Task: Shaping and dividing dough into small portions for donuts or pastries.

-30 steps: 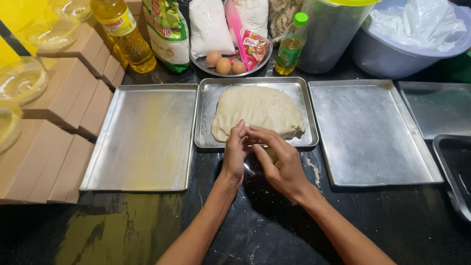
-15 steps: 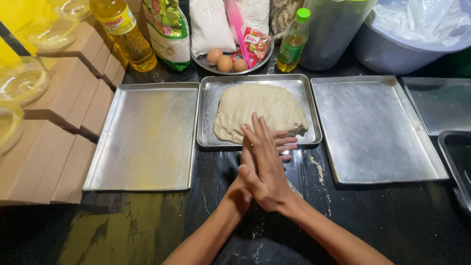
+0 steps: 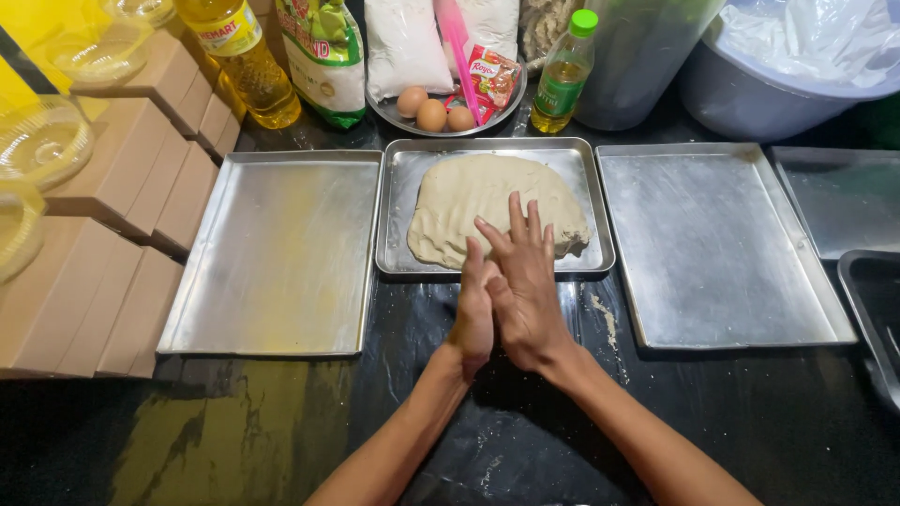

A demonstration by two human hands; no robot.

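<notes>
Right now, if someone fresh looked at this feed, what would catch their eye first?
First, the two hands pressed palm to palm at centre, the right hand over the left hand, above the black table. Just beyond them a pale slab of dough fills the small middle tray, flanked by two larger bare metal trays, the left tray and the right tray. Three eggs lie on a plate at the back.

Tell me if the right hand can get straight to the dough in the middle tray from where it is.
Probably yes. The right hand is pressed against the left hand just at the near rim of the middle tray, and nothing lies between its fingertips and the dough.
</notes>
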